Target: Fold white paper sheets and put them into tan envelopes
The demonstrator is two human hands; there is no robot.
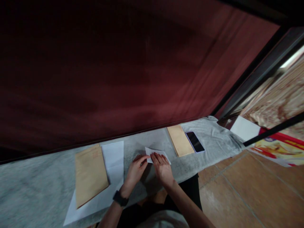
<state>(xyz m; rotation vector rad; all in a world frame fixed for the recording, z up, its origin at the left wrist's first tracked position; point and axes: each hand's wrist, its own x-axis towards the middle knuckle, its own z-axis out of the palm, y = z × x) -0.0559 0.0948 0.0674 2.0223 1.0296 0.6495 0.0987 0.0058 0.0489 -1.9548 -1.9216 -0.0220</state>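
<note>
A small folded white paper [154, 152] lies on the grey cloth-covered surface [35, 183] in front of me. My right hand [162, 166] lies flat on the paper's near part, fingers stretched forward. My left hand [136, 168], with a dark watch at the wrist, touches the paper's left edge with its fingertips drawn together in a pinch. Left of my hands a brown envelope [90, 174] lies on a large white sheet [113, 164].
A second brown envelope [180, 140] and a dark phone [195, 142] lie to the right on the cloth. A dark red curtain [118, 63] hangs right behind the surface. Tiled floor [249, 190] and a white sheet [245, 128] are at the right.
</note>
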